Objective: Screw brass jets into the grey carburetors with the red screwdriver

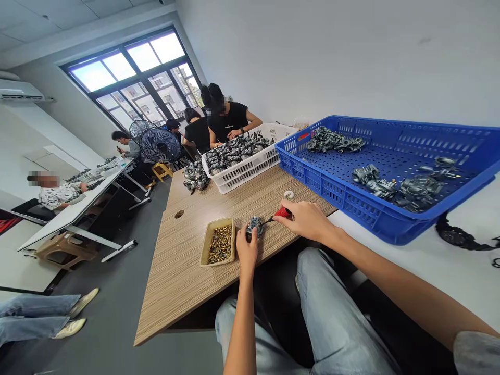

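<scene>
My left hand (247, 253) grips a small silvery carburetor body (255, 226) on the wooden tabletop (175, 281). My right hand (302, 220) holds a red-handled screwdriver (282, 212), and its thin shaft reaches the top of the carburetor body. Close to my left hand, a small beige tray (217, 242) holds many brass screws. A white ring (289, 195) lies on the wood just beyond my right hand.
A blue perforated plastic crate (385, 177) holds several metal carburetors at the right. A white basket (242, 161) of similar parts stands farther along the table, with more parts piled beside it. A co-worker (228, 115) reaches into that basket. Other people sit at a white table at the left.
</scene>
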### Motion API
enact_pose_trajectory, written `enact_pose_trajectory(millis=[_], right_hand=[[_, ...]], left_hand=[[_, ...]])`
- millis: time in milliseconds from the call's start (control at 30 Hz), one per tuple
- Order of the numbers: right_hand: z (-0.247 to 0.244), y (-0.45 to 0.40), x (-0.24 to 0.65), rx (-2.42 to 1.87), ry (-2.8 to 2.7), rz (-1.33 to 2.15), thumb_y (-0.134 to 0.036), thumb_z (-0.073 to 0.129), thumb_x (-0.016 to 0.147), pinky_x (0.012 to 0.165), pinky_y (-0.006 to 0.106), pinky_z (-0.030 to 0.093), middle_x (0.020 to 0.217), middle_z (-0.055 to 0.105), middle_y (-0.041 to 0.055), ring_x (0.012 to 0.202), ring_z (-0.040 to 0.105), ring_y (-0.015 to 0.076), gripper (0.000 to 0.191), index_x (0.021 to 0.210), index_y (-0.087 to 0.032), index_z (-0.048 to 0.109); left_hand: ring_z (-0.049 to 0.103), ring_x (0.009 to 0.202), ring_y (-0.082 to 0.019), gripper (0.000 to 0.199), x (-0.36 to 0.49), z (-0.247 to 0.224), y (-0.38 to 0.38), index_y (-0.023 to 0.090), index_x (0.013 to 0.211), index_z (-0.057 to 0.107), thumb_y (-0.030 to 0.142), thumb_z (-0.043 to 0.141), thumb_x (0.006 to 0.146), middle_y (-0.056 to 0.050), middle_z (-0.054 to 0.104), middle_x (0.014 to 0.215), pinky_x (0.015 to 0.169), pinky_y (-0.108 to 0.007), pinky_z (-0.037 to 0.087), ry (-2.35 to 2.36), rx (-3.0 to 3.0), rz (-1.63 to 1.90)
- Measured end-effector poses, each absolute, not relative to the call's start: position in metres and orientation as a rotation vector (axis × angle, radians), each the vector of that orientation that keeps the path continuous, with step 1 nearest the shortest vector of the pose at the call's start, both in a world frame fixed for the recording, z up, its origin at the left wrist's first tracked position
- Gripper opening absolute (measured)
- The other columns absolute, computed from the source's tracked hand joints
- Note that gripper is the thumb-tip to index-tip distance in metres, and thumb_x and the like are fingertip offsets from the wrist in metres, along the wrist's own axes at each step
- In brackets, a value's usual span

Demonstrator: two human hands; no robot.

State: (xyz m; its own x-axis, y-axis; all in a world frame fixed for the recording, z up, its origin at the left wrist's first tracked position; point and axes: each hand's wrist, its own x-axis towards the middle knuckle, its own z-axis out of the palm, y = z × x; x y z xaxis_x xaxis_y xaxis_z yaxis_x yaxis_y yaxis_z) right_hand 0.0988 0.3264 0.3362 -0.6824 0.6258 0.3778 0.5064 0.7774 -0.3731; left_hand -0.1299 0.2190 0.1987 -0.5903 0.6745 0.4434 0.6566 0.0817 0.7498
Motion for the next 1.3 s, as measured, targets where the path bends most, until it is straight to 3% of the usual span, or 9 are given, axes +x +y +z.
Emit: enact_pose_trajectory(millis=[333,1300], right_hand=[[0.3389,0.3236,0.1005,-0.715,-2.507,0.371,-0.049,0.065,0.103,0.064,0.03,0.028,0.086,0.077,-0.0008,0.079,0.073,0.021,0.024,0.103,-0.026,0.063],[0.3426,0.3251,0.103,-0.743,-2.512,0.386,-0.049,0.063,0.104,0.066,0.029,0.031,0.089,0.078,0.0001,0.08,0.071,0.0208,0.023,0.103,-0.026,0.063]], left_hand=[[0.068,0.118,-0.029,0.042,-0.1299,0.1992,0.2182,0.021,0.132,0.069,0.049,0.058,0.103,-0.014,0.072,0.125,0.108,-0.045,0.052,2.298,1.403,1.559],[0.068,0.118,-0.029,0.042,-0.1297,0.1998,0.2183,0.021,0.132,0.069,0.049,0.057,0.103,-0.014,0.072,0.124,0.108,-0.045,0.053,2.314,1.428,1.553]])
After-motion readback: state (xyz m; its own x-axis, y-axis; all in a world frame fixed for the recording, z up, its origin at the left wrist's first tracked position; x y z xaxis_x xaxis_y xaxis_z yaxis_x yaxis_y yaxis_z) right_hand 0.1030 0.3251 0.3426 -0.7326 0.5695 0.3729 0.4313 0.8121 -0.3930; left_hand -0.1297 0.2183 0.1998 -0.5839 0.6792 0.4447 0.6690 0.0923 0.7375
